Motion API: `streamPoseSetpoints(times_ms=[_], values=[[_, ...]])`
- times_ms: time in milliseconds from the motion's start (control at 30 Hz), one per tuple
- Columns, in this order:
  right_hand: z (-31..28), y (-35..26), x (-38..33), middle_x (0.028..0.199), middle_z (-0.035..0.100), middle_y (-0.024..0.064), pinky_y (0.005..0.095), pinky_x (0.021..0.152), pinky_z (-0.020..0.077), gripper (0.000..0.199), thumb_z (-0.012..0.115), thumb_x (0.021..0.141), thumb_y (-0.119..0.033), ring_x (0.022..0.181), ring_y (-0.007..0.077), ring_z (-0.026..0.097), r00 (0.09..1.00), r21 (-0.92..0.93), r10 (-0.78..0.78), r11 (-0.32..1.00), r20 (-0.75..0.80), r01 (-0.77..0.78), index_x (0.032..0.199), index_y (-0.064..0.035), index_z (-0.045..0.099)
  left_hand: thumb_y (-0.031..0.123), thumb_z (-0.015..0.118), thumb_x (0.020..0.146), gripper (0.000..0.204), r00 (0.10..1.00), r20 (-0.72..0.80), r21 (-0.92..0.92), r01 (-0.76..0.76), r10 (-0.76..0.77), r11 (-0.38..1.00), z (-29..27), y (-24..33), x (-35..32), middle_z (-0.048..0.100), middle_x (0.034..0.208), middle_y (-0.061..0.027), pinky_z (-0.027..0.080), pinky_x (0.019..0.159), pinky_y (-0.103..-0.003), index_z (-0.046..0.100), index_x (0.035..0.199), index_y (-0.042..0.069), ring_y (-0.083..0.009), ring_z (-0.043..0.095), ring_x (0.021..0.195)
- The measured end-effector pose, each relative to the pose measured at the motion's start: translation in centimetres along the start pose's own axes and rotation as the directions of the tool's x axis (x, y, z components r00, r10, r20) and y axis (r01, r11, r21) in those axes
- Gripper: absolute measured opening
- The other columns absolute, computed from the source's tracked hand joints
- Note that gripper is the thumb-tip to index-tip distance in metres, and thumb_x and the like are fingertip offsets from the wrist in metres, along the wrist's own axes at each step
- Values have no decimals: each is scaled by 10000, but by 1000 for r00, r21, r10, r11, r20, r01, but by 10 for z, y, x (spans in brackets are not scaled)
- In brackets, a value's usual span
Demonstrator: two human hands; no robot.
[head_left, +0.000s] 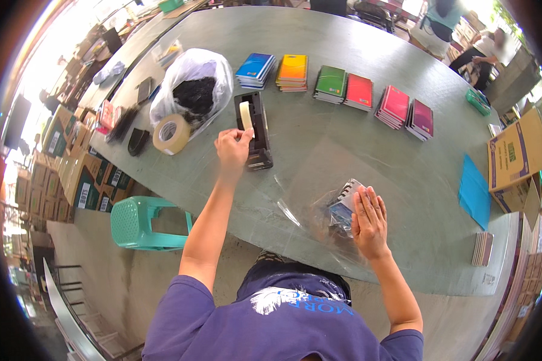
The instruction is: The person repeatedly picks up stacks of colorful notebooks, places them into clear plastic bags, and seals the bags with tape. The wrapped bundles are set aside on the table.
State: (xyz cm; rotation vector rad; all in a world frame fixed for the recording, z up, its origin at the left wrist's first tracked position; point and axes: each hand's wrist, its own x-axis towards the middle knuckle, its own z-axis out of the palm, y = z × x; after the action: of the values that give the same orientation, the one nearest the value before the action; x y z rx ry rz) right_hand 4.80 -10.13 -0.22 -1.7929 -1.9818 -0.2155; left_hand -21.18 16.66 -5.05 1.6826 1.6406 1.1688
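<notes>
My left hand [232, 146] is at the black tape dispenser [261, 135], its fingers pinched at the lower end of the pale tape roll [245, 114]. Flat on a clear plastic sheet lies my right hand [371, 222], fingers stretched out and together. Beneath and beside that palm is a small spiral-bound notebook [345, 198] inside the plastic [325, 225]; the hand hides part of its cover. Beyond both hands stand short notebook stacks: blue [256, 66], yellow-orange [293, 69], green [331, 81], red [359, 90], pinkish red [394, 103] and maroon [421, 117].
A white plastic bag [214, 63] with black contents and a wide tape roll [171, 133] sit left of the dispenser. At the right are a blue sheet [474, 192], a cardboard box [515, 150] and a small stack [482, 249]. A green stool [132, 222] stands by the table.
</notes>
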Motion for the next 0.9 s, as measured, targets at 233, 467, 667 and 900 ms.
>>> streamPoseSetpoints(times_ms=[233, 467, 667, 900], values=[[3, 4, -1, 1230, 583, 96, 382, 1066, 281, 407, 530, 862, -73, 1267, 249, 441, 991, 189, 1, 982, -130, 24, 1265, -23, 520, 181, 629, 871, 174, 751, 481, -328, 633, -452, 701, -32, 17, -80, 643, 759, -26, 438, 521, -230, 640, 832, 12, -112, 562, 603], [5, 10, -4, 1214, 599, 68, 385, 1021, 329, 545, 573, 824, -47, 1203, 238, 504, 992, 240, 22, 971, -127, 9, 1339, -8, 402, 212, 624, 884, 215, 769, 639, -276, 203, 21, 940, -29, 89, -120, 644, 687, -2, 459, 560, -248, 674, 815, 15, -93, 595, 646], [-3, 8, -2, 1255, 563, 89, 390, 1023, 329, 542, 572, 810, -61, 1228, 234, 475, 997, 320, 28, 948, -66, -6, 1324, 9, 415, 279, 713, 813, 291, 783, 619, -316, 178, 60, 932, 45, 129, -196, 555, 555, -5, 373, 456, -231, 642, 714, 15, -56, 463, 510], [-42, 8, 30, 1256, 547, 150, 383, 1001, 350, 561, 640, 787, -117, 1193, 252, 486, 964, 431, 229, 863, 131, -264, 1314, -65, 456, 235, 759, 756, 330, 823, 530, -209, -106, 204, 972, 58, 74, -210, 525, 525, -65, 390, 460, -275, 555, 631, 7, -80, 445, 494]])
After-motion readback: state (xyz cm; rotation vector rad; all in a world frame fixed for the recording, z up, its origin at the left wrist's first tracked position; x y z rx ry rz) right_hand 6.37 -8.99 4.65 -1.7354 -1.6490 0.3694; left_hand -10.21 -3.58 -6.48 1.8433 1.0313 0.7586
